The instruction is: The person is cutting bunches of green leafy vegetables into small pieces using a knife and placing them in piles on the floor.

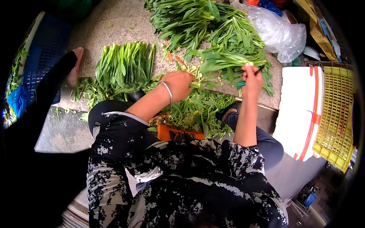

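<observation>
My left hand, with a silver bangle at the wrist, is closed over the granite slab's near edge. Pale green stalks stick out beside its fingers. To the right, my right hand pinches the stem end of a bunch of leafy greens, whose leaves point left. A small tool's green handle shows in the same hand; its other end is mostly hidden. Left of my hands lies a neat row of leafy greens, stems away from me. A big heap of untidy greens covers the far side.
Loose leaf trimmings pile up below the slab, around an orange container. A white foam box and yellow crate stand right, clear plastic bags behind. At left are a blue crate and another person's foot.
</observation>
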The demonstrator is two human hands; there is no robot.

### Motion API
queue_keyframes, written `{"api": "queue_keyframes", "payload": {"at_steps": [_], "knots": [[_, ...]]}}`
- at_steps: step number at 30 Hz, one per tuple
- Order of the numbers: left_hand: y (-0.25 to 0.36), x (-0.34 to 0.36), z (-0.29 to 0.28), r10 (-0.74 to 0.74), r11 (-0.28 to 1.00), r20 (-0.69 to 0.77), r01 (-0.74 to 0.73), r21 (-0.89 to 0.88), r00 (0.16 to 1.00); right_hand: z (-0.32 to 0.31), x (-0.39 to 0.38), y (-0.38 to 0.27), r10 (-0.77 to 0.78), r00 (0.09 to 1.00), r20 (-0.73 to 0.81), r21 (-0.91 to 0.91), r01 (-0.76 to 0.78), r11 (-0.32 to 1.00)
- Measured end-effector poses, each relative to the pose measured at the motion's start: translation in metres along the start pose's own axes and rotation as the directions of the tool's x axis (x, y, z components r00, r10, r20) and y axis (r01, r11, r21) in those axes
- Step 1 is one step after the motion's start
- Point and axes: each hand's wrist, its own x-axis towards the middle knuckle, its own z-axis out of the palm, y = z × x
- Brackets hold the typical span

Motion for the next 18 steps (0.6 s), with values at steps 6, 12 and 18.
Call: {"api": "queue_keyframes", "payload": {"at_steps": [6, 12, 18], "knots": [[0.004, 0.0, 0.0, 0.033, 0.993, -0.169, -0.052, -0.109, 0.985, 0.006, -0.035, -0.02, -0.055, 0.957, 0.285, -0.34, 0.154, 0.928], [0.008, 0.003, 0.001, 0.158, 0.804, -0.352, -0.327, -0.497, 0.923, 0.029, -0.085, -0.027, 0.088, 0.821, 0.564, -0.272, 0.084, 0.959], [0.01, 0.0, -0.006, 0.057, 0.546, -0.056, -0.078, -0.834, 0.997, 0.037, -0.096, -0.028, 0.096, 0.822, 0.562, -0.193, 0.018, 0.981]]}}
